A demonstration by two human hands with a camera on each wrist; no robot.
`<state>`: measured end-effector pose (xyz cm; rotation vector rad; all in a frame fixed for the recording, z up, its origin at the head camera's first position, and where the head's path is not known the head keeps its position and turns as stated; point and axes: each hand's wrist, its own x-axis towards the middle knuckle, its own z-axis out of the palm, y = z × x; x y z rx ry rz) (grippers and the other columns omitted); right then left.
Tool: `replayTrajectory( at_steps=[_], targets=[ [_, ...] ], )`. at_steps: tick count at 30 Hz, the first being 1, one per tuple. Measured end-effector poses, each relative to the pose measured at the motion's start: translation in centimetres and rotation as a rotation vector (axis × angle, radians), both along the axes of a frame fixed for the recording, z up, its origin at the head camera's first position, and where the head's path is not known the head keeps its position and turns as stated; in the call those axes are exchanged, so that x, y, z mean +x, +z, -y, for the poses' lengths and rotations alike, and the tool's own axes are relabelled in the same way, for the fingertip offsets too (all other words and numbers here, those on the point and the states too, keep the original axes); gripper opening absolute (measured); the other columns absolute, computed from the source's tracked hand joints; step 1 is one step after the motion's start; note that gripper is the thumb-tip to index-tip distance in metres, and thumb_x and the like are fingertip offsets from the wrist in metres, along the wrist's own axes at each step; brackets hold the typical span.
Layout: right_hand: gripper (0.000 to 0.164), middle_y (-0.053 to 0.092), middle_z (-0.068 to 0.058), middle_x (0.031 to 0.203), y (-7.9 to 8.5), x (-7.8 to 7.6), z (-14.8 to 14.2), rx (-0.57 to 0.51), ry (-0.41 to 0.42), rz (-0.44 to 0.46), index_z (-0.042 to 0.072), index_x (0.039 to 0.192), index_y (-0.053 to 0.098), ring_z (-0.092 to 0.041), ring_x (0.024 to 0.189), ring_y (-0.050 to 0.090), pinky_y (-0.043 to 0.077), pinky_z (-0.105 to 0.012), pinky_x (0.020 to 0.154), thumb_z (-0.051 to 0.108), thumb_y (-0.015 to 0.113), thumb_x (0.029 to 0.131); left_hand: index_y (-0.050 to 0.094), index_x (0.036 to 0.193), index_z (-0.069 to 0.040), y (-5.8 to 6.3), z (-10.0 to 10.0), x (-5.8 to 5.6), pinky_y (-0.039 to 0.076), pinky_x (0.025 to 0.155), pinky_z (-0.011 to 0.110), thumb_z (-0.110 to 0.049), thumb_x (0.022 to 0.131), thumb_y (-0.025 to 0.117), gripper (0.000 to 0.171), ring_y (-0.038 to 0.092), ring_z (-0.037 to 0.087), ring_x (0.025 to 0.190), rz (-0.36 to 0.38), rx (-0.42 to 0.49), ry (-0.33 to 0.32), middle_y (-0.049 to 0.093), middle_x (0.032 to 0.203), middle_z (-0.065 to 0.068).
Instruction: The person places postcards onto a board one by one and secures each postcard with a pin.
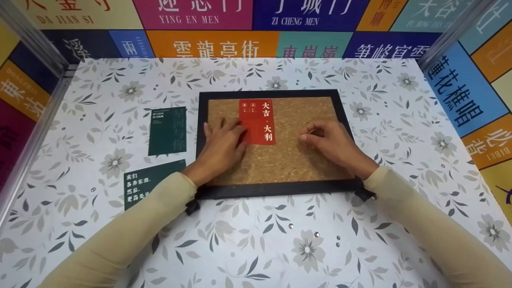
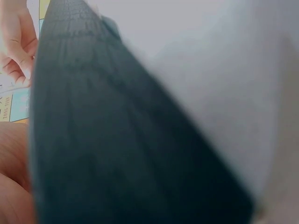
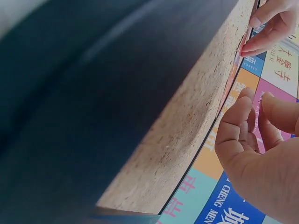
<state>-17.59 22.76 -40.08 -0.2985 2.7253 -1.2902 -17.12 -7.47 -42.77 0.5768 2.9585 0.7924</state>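
Note:
A red card [image 1: 258,120] with white characters lies on a black-framed cork board [image 1: 296,168], near its top edge. My left hand [image 1: 222,150] rests over the board's left side, its fingers touching the card's left edge. Above the cork, to the right of the card, my right hand [image 1: 334,142] pinches a small thumbtack [image 3: 260,99] between thumb and finger; the pin's tip shows in the right wrist view. The board's dark frame edge [image 2: 103,126] fills much of the left wrist view and hides most of the left hand there.
Two dark green cards lie left of the board, an upright one [image 1: 168,131] and a lower one [image 1: 138,182] partly under the left sleeve. Several small metal thumbtacks [image 1: 317,235] are scattered in front of the board on the flowered tablecloth [image 1: 256,256]. Colourful lettered panels [image 1: 212,42] stand behind.

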Motion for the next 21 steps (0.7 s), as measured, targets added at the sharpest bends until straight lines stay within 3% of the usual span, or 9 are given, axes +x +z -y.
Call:
replayTrajectory(
  at_steps=[12, 21],
  targets=[
    [0.012, 0.077, -0.015, 0.097, -0.1, -0.7, 0.0, -0.004, -0.002, -0.005, -0.003, 0.107, 0.080, -0.014, 0.078, 0.062, 0.049, -0.020, 0.070, 0.007, 0.077, 0.103, 0.066, 0.151, -0.004, -0.2, 0.0, -0.1, 0.007, 0.123, 0.085, -0.016, 0.107, 0.070, 0.046, 0.035, 0.044, 0.154, -0.010, 0.018, -0.002, 0.052, 0.163, 0.017],
    [0.008, 0.075, -0.010, 0.095, 0.2, -1.2, 0.4, -0.064, -0.022, 0.062, -0.003, 0.104, 0.077, -0.011, 0.081, 0.061, 0.049, -0.020, 0.073, 0.005, 0.077, 0.102, 0.064, 0.153, -0.005, 0.0, -0.1, 0.0, 0.007, 0.124, 0.084, -0.016, 0.108, 0.067, 0.046, 0.035, 0.045, 0.154, 0.010, 0.005, 0.007, 0.050, 0.165, 0.018]
  ],
)
